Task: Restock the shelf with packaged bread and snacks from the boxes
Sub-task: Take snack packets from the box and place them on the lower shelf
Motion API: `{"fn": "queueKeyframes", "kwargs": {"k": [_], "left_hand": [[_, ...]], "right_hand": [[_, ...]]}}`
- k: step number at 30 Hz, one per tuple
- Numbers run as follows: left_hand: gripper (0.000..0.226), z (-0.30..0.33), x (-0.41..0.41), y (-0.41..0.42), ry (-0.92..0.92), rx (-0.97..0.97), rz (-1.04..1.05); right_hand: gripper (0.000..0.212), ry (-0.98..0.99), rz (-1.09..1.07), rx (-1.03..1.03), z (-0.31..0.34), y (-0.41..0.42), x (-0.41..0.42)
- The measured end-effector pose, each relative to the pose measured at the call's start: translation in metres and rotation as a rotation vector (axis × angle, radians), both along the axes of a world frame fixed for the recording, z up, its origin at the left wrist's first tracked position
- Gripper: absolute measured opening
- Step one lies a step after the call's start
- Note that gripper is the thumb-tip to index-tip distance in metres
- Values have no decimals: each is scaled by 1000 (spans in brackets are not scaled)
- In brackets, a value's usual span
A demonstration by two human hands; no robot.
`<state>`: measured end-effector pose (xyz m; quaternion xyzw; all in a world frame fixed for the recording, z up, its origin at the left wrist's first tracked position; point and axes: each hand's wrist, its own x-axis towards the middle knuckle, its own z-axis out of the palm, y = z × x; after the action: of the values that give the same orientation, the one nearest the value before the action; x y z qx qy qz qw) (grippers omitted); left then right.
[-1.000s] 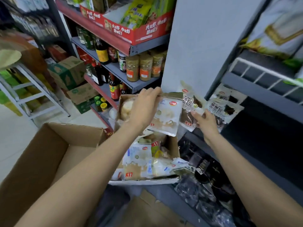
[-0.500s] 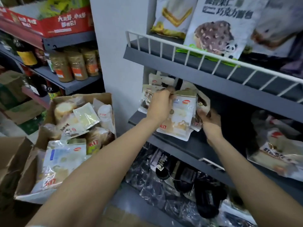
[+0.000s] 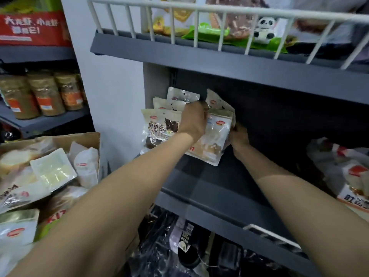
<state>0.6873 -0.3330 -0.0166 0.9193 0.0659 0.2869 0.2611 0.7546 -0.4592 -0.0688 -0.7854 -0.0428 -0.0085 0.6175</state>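
Our left hand [image 3: 194, 120] pinches the white bread packet [image 3: 213, 140] by its top; our right hand [image 3: 238, 136] grips its side edge. We should stand it upright on the shelf [image 3: 209, 176], snug beside the dark-printed packet [image 3: 159, 126].

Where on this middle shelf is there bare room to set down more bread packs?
The middle shelf is bare between the white bread pack that both hands hold and the bread bags at its right end, and in front of that pack up to the shelf lip. The back left corner is crowded with standing dark-bread packs.
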Motion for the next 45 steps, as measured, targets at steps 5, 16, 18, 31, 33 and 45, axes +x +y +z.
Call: {"fn": "queueKeyframes", "kwargs": {"k": [5,16,18,31,33,45], "left_hand": [[31,-9,16,-8,8,-53,30],[29,-3,17,-20,51,-29,106],[32,-2,7,-22,106,48,160],[46,30,-105,-1,154,28,-14],[40,32,-135,12,208,-12,71],[32,-12,-313,136,581,-146,468]], "right_hand": [[24,168,72,151,-9,-1,10],[81,-322,134,-266,-11,-4,-26],[80,-307,86,-294,-13,-2,-31],[41,-346,250,-480,71,9,-138],[36,-373,360,-507,78,21,-157],[43,-198,955,-662,56,140,-307]]}}
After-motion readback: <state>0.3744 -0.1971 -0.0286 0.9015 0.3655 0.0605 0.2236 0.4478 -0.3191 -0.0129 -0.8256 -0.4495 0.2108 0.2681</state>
